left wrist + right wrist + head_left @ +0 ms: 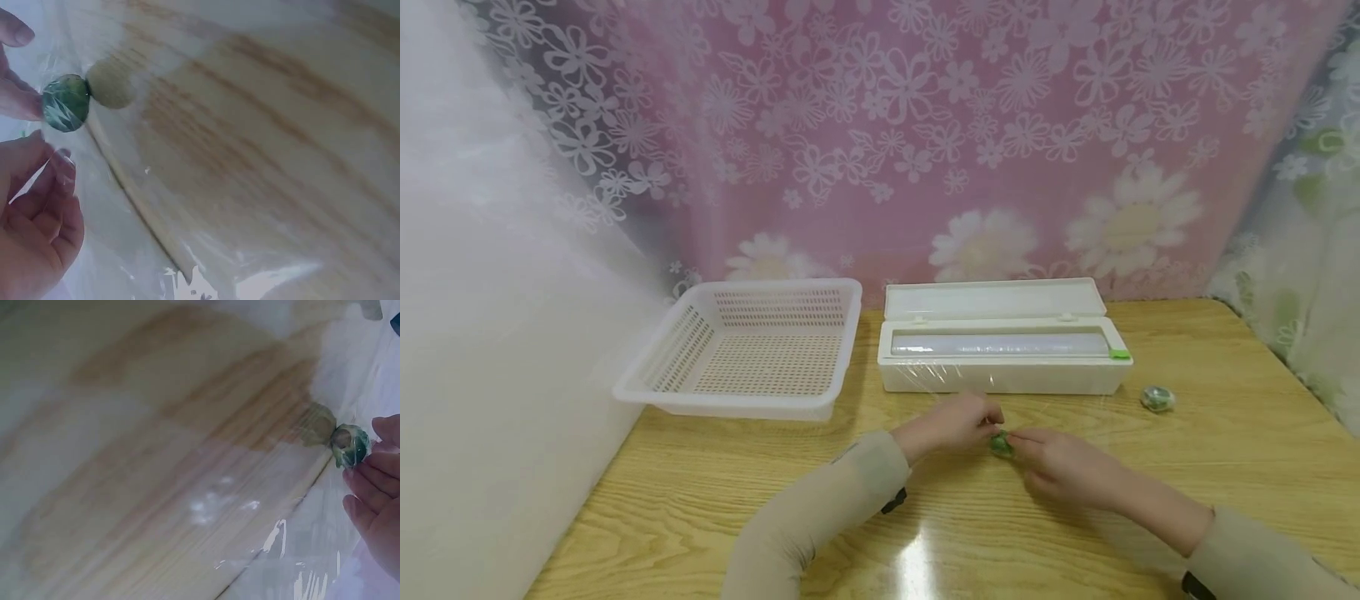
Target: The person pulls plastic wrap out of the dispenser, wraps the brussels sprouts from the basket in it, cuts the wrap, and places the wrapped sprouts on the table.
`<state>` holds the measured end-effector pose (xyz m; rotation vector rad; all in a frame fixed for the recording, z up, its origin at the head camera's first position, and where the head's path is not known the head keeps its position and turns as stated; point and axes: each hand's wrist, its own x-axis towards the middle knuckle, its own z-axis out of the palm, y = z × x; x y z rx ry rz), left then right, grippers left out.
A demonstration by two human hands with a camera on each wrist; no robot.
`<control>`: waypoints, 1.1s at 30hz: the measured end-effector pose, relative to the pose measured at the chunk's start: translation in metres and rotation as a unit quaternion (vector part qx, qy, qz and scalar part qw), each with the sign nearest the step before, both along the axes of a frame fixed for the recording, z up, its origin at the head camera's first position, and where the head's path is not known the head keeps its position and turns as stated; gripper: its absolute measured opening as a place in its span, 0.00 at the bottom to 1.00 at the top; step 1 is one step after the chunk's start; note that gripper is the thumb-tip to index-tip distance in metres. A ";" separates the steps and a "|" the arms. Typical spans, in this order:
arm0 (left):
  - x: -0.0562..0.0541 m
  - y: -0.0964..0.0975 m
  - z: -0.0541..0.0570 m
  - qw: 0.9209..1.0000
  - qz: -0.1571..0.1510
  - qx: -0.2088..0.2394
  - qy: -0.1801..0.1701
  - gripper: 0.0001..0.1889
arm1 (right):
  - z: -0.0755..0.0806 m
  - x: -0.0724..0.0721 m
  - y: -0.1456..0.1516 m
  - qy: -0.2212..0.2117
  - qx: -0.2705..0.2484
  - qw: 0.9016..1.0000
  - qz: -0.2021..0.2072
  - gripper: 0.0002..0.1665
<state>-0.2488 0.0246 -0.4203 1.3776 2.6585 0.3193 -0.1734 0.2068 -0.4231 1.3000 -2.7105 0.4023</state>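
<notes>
A small green Brussels sprout (pixel 1001 443) lies low over the table under a sheet of clear cling film (pixel 144 206). My right hand (pixel 1067 468) reaches in from the right and holds the sprout at its side; in the right wrist view its fingertips (pixel 357 478) meet the leaves. My left hand (pixel 958 421) pinches the film just left of the sprout, thumb and fingertips together. Behind both hands stands a long white dispenser box (pixel 1000 379), lid up, with the film roll (pixel 1000 344) inside. From its front edge the film stretches toward the hands.
A white perforated basket (pixel 737 406) stands at the back left, beside the dispenser. A wrapped green-and-white bundle (pixel 1157 398) sits right of the box. On the dispenser's right end is a green cutter slider (pixel 1119 354). A flowered curtain (pixel 880 150) hangs behind the wooden table (pixel 715 517).
</notes>
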 end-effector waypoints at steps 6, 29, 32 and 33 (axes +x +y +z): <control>0.012 0.000 0.014 0.996 -0.027 -0.016 0.081 0.10 | 0.006 -0.006 0.004 -0.072 -0.012 0.997 -0.030 0.25; 0.015 0.005 0.003 0.995 -0.017 -0.044 0.087 0.12 | 0.008 -0.013 0.000 0.004 -0.045 0.997 -0.061 0.17; 0.013 0.005 0.002 0.996 -0.015 -0.034 0.076 0.11 | 0.006 -0.016 -0.002 0.037 -0.046 0.997 -0.047 0.15; 0.012 0.005 0.001 0.997 -0.014 -0.032 0.073 0.11 | 0.005 -0.017 -0.003 0.047 -0.046 0.997 -0.042 0.14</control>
